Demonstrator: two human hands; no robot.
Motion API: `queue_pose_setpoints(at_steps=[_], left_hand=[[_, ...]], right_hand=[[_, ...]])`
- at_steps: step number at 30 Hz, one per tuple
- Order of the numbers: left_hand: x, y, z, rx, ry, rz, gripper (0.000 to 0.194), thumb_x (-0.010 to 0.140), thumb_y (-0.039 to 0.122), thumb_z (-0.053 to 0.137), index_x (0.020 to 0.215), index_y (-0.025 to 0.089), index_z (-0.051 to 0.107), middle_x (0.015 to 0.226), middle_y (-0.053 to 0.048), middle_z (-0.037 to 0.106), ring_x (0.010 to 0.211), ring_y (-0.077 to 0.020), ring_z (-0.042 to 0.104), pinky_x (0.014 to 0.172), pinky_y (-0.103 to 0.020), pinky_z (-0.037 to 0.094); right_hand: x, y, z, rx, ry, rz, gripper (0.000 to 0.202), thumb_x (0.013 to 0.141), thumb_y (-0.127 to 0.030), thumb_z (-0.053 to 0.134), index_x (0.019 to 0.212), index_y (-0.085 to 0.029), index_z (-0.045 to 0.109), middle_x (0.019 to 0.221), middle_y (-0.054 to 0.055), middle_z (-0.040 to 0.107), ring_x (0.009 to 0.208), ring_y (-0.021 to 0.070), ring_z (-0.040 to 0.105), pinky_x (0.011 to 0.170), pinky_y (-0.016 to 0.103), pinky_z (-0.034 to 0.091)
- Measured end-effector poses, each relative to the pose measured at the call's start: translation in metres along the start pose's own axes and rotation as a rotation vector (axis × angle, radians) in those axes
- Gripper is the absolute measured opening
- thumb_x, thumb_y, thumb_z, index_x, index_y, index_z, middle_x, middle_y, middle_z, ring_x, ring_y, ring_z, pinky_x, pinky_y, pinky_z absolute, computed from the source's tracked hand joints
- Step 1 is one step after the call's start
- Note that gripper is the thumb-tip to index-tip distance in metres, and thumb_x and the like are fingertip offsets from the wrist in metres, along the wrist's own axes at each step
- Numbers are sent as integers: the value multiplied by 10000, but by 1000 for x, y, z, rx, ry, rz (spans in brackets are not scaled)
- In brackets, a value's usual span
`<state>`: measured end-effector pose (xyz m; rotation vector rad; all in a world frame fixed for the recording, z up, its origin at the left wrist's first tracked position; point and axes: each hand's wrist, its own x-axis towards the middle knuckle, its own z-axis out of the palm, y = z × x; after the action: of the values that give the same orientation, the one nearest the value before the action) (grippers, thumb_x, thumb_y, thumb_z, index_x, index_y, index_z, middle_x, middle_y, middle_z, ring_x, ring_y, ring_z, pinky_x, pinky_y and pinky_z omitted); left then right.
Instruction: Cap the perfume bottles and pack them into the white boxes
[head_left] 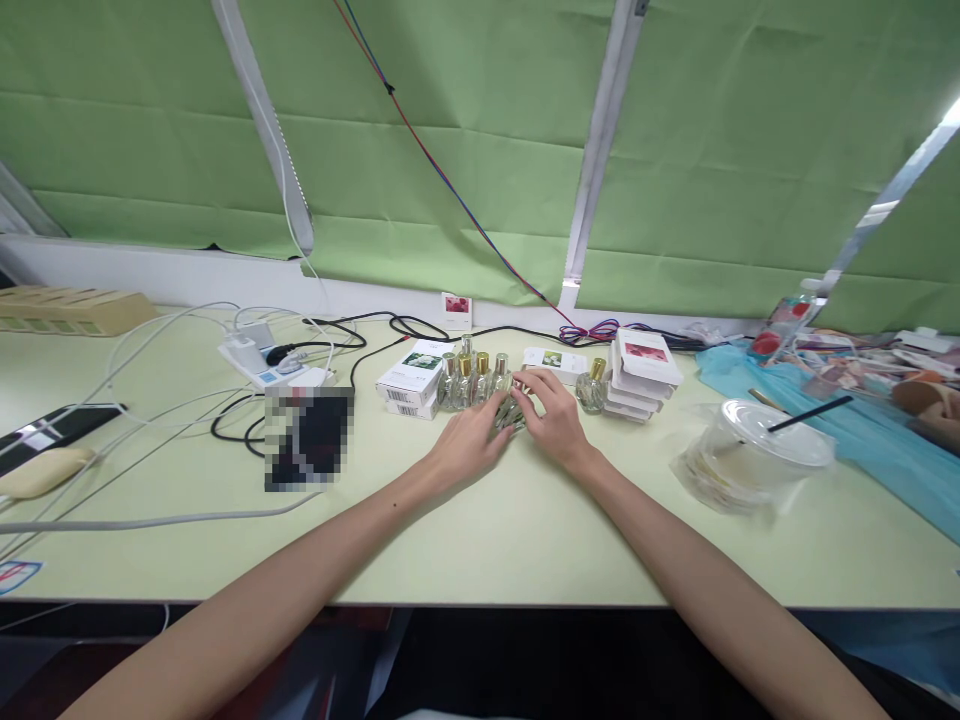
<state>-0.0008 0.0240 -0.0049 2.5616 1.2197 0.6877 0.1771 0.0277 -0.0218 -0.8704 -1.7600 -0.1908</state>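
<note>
Near the middle of the table, my left hand and my right hand come together around a small glass perfume bottle. The bottle is tilted, and my fingers cover much of it. Both hands have their fingers curled on it. Just behind my left hand stand several clear glass bottles with gold or silver caps. Right of my right hand, one more rounded bottle with a gold cap stands upright. White boxes with a green-and-white flower picture are stacked left of the bottles.
Stacked boxes with a pink picture stand on the right, with a lidded plastic cup and black straw nearer me. A power strip, tangled cables and a phone lie left. Blue plastic and clutter cover the far right.
</note>
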Motion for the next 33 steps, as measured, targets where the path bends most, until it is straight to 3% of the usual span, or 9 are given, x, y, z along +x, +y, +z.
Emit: queue_pose_setpoints(at_steps=[13,21,27,33], left_hand=[[0,1,-1,2,-3,-1,524,978,330,499,1473,182,413,900,-75,712,782,-264,690,647,-308,455],[-1,1,-2,-12,-9,4,423,977,322,492,1376,183,478,900,-75,708,749,-254,679,639,-309,451],[-1,2,-2,-34,-14,-7,449,977,325,510,1401,185,465,828,-52,693,720,-242,675,648,-303,456],[-1,1,-2,-14,-10,4,445,983,330,494,1401,183,461,900,-78,709,774,-260,684,645,-307,452]], right_hand=[[0,2,0,44,1,31,292,1001,-252,548,1288,-212,587,1041,88,681,922,210,653,872,395,574],[-3,3,0,37,-73,71,413,975,-274,589,1381,-222,533,1248,126,681,1108,264,633,991,473,535],[-3,5,1,60,-90,99,367,994,-283,561,1357,-230,546,1197,117,684,1065,253,629,950,451,552],[-2,3,1,55,-68,97,302,988,-284,572,1282,-214,579,1115,106,694,1012,247,625,902,433,559]])
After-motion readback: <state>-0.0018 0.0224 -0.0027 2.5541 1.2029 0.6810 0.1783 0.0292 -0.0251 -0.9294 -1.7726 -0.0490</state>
